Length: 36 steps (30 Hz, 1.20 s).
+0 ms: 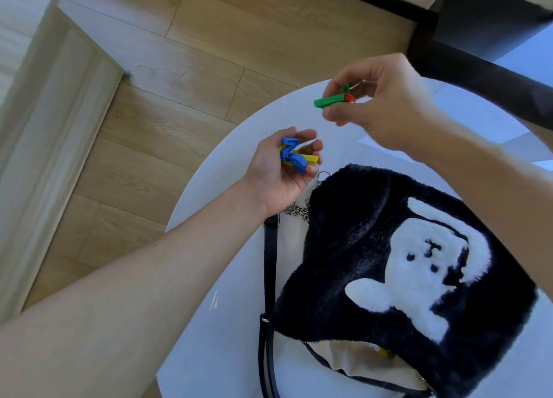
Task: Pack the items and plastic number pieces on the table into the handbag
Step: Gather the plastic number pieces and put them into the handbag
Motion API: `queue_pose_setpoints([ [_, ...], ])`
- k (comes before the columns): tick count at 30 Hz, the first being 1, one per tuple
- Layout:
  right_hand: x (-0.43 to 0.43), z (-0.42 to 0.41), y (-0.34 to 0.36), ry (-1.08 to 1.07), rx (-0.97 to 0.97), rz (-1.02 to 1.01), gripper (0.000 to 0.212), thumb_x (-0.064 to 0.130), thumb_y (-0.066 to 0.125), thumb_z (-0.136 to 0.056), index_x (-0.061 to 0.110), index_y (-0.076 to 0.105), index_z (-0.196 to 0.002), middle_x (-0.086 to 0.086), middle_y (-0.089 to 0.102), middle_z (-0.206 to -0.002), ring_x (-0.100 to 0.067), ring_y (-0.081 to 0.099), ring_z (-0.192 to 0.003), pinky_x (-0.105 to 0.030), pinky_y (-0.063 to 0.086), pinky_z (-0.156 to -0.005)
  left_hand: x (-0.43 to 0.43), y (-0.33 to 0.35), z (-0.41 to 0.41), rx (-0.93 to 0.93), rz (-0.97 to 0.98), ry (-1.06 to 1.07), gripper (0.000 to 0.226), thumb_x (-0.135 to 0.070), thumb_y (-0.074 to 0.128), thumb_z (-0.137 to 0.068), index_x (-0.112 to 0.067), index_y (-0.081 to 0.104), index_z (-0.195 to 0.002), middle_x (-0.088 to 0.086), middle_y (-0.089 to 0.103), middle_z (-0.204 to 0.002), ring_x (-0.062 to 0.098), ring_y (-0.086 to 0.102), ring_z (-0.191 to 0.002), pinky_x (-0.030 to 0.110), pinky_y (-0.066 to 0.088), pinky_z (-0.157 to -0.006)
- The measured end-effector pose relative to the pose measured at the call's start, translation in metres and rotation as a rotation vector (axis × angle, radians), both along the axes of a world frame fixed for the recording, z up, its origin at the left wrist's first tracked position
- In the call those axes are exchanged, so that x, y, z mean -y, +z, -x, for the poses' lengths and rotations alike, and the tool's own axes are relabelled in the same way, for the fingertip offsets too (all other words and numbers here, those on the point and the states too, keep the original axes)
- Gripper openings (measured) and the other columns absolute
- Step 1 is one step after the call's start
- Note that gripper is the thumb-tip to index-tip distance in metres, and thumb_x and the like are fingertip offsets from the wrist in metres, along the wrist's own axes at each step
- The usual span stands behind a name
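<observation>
Up high, right hand (386, 104) pinches green piece (329, 101) over handbag (359, 218).

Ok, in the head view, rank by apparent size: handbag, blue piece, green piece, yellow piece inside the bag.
1. handbag
2-3. blue piece and green piece: look alike, both partly hidden by hands
4. yellow piece, mostly hidden

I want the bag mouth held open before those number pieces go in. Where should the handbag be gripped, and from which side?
Grip the fluffy black handbag by the upper lip of its unzipped mouth, at the edge nearest the person. The cream lining shows there, so the opening faces that way; coming in from the near side and lifting that lip should widen it. Both hands are full of pieces, so one must free its fingers first.
</observation>
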State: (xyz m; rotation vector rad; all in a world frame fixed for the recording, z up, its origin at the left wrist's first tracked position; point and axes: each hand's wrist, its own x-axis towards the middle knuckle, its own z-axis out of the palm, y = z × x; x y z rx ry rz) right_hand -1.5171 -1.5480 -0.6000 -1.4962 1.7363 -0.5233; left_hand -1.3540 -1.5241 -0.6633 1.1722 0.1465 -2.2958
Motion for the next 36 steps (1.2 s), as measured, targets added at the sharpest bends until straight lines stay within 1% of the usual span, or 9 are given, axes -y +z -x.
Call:
queue_pose_setpoints([
  [5,-0.023,-0.018,0.020,0.330,-0.163,0.172,0.018,0.014,0.075,-0.073,0.017,0.077,-0.091,-0.005,0.064,-0.093,-0.021,0.061,-0.084,-0.043,0.053,-0.075,-0.001,0.019,0.012,-0.155,0.048,0.012,0.039,-0.012,0.042,-0.090,-0.003,0.071,-0.064,0.011,0.067,-0.069,0.022,0.059,-0.058,0.024,0.042,-0.048],
  [11,-0.038,-0.014,0.023,0.363,-0.242,0.197,0.024,0.009,0.068,-0.078,0.019,0.075,-0.099,-0.001,0.064,-0.098,-0.017,0.060,-0.086,-0.037,0.049,-0.075,0.002,0.030,0.017,-0.384,-0.059,0.078,0.057,-0.023,0.035,-0.104,0.006,0.069,-0.068,0.016,0.070,-0.069,0.025,0.071,-0.057,0.029,0.056,-0.049],
  [15,-0.050,-0.009,0.032,0.320,-0.249,0.215,0.035,0.011,0.065,-0.080,0.022,0.073,-0.112,0.005,0.070,-0.099,-0.012,0.060,-0.091,-0.031,0.047,-0.081,0.004,0.038,0.027,-0.283,0.019,-0.011,0.030,-0.016,0.046,-0.097,-0.001,0.069,-0.084,0.011,0.071,-0.079,0.020,0.069,-0.073,0.026,0.059,-0.061],
  [17,-0.057,-0.010,0.033,0.273,-0.240,0.252,0.038,0.014,0.064,-0.081,0.022,0.070,-0.117,0.009,0.070,-0.104,-0.012,0.058,-0.105,-0.027,0.044,-0.088,0.004,0.037,0.032,-0.195,0.051,-0.026,0.018,-0.013,0.052,-0.089,-0.002,0.066,-0.081,0.010,0.066,-0.077,0.018,0.064,-0.073,0.024,0.055,-0.058],
  [21,-0.055,0.021,0.019,-0.091,-0.240,0.359,0.032,0.028,0.068,-0.089,0.021,0.065,-0.120,0.007,0.061,-0.116,-0.006,0.056,-0.106,-0.020,0.043,-0.087,0.002,0.034,0.038,-0.120,-0.006,-0.071,0.035,-0.027,0.048,-0.098,-0.006,0.057,-0.071,0.009,0.055,-0.071,0.017,0.053,-0.061,0.018,0.038,-0.045],
  [24,-0.041,0.074,-0.016,-0.391,-0.405,0.135,0.042,0.033,0.067,-0.092,0.023,0.053,-0.130,-0.002,0.047,-0.131,-0.011,0.053,-0.107,-0.033,0.049,-0.091,0.000,0.035,0.036,-0.102,-0.024,-0.076,0.038,-0.028,0.047,-0.099,-0.006,0.058,-0.070,0.008,0.056,-0.068,0.016,0.051,-0.062,0.017,0.035,-0.042],
  [27,-0.036,0.113,-0.053,-0.352,-0.564,-0.142,0.053,0.037,0.067,-0.093,0.025,0.044,-0.139,-0.008,0.037,-0.140,-0.019,0.052,-0.110,-0.043,0.047,-0.096,-0.002,0.034,0.034,-0.105,-0.030,-0.064,0.037,-0.029,0.048,-0.098,-0.006,0.058,-0.071,0.009,0.058,-0.069,0.016,0.052,-0.065,0.017,0.036,-0.042],
  [33,-0.021,0.130,-0.073,-0.352,-0.468,-0.099,0.017,0.015,0.068,-0.092,0.015,0.070,-0.109,-0.007,0.066,-0.102,-0.027,0.062,-0.098,-0.035,0.048,-0.079,-0.005,0.028,0.031,-0.109,-0.059,-0.042,0.040,-0.030,0.047,-0.099,-0.004,0.060,-0.072,0.011,0.060,-0.071,0.017,0.054,-0.065,0.018,0.039,-0.043],
  [36,-0.003,0.118,-0.065,-0.362,-0.357,-0.021,0.043,0.015,0.072,-0.091,0.018,0.057,-0.132,-0.001,0.064,-0.092,-0.019,0.058,-0.096,-0.032,0.050,-0.081,-0.006,0.026,0.029,-0.105,-0.068,-0.035,0.041,-0.030,0.047,-0.099,-0.004,0.061,-0.072,0.012,0.061,-0.071,0.017,0.055,-0.065,0.018,0.040,-0.043],
])
